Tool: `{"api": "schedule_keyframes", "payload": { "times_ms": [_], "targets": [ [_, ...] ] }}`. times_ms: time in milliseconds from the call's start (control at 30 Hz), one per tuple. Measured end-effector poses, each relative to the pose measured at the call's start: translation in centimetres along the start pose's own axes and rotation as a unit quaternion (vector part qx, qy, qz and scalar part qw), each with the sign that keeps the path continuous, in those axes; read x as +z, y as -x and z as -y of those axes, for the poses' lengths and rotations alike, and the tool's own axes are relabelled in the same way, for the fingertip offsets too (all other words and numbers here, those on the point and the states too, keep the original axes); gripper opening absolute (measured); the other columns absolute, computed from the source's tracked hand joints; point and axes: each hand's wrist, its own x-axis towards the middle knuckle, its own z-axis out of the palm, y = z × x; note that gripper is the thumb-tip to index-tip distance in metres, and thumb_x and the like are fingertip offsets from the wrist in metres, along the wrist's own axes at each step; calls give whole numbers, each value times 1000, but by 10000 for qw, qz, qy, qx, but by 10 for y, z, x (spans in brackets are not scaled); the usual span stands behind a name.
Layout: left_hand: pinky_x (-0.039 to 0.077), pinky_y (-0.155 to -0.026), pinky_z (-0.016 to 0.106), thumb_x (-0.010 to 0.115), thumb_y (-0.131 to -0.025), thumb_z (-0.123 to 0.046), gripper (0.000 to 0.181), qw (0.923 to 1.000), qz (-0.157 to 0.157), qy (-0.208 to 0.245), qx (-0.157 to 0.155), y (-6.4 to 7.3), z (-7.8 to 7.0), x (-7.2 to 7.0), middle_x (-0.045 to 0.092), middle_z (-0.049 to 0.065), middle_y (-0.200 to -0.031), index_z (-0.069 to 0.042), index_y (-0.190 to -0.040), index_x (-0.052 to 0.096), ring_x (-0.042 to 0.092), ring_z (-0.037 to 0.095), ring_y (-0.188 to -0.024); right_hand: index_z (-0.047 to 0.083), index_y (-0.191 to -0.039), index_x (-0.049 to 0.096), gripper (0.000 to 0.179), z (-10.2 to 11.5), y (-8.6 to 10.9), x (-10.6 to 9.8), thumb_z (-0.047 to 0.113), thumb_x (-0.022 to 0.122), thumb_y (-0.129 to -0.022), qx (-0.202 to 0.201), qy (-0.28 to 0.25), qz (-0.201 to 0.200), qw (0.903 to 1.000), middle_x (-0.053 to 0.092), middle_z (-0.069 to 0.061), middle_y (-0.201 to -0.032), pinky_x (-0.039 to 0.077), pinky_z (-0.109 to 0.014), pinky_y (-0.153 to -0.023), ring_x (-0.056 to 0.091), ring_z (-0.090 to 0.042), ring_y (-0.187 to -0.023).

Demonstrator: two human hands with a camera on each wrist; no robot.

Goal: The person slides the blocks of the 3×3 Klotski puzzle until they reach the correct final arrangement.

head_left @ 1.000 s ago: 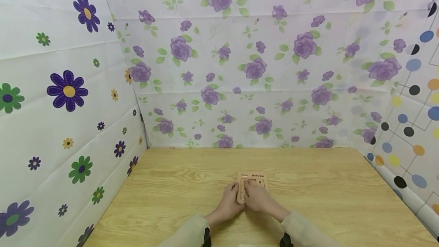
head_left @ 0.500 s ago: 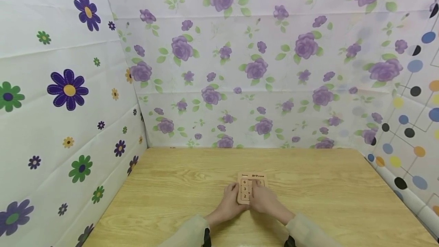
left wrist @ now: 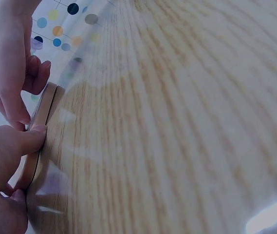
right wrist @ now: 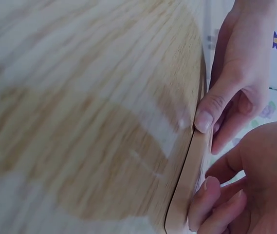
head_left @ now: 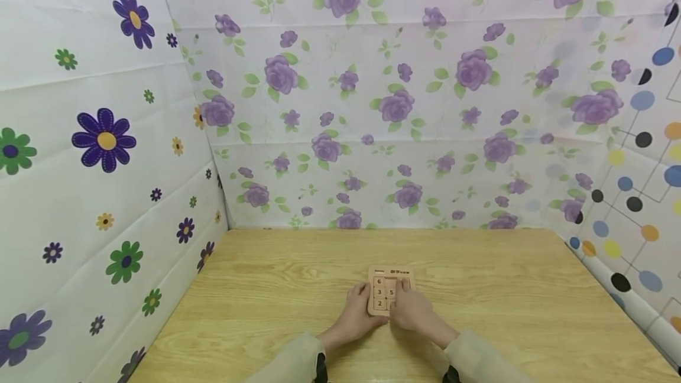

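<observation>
A small wooden number slide puzzle [head_left: 379, 272] lies on the table, its tiles 6, 3, 2 and 5 showing. My left hand [head_left: 353, 314] holds it by the left side, fingers along that edge and the thumb at the near edge. From the left wrist view, the thumb presses the puzzle's side [left wrist: 44, 105]. My right hand [head_left: 415, 310] lies over the right tiles, hiding them, its index finger reaching down to the face while the other fingers bend loosely. In the right wrist view those fingers [right wrist: 204, 202] hover beside the puzzle's edge [right wrist: 187, 170].
The wood-grain table [head_left: 255, 288] extends around the puzzle. Behind it hangs a cloth with purple roses [head_left: 340, 146]. A flower-print cloth [head_left: 106, 205] stands on the left and a dotted one [head_left: 638, 211] on the right.
My right hand has slid right across the puzzle, uncovering the left column of tiles and then the 5. The left hand keeps its grip, and the puzzle stays in place.
</observation>
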Motion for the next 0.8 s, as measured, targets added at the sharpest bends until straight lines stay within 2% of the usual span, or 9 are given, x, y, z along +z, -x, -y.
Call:
{"api": "schedule_keyframes", "payload": {
  "times_ms": [200,367,533,667,800],
  "targets": [
    [32,-115,52,77,-82,-33,96,10000,32,-22,-45,0,1,1,26,26,-153,9,-149,23,25,40,-141,-13,-139,40,55,4,2,-3,15,48,-91,-126,264,23,9996,42,-30,-144,34,-23,-38,44,-15,-51],
    [32,-115,51,77,-81,-34,96,10000,19,-78,-51,0,3,2,27,26,-152,9,-148,24,27,39,-140,-12,-139,41,56,7,2,-1,12,47,-89,-182,346,67,9992,42,-29,-146,26,-19,-36,30,-8,-45],
    [33,-114,52,77,-81,-37,97,9999,-39,-131,27,-1,4,2,28,27,-151,10,-148,25,28,41,-139,-13,-140,39,56,10,0,1,11,47,-90,-241,184,83,9995,41,-31,-146,21,-18,-36,24,-6,-43],
    [35,-112,53,77,-81,-37,96,9997,-87,-201,112,-1,4,2,29,29,-150,11,-146,27,29,42,-138,-13,-141,37,61,13,0,1,15,55,-90,-318,84,118,9994,41,-32,-145,20,-18,-36,24,-4,-42],
    [37,-111,52,77,-81,-37,94,9994,-114,-289,133,-1,5,3,32,29,-148,11,-146,29,30,41,-137,-12,-142,37,62,15,-1,2,14,54,-88,-271,-89,169,9994,39,-31,-147,20,-19,-36,25,-5,-42]
  ]
}}
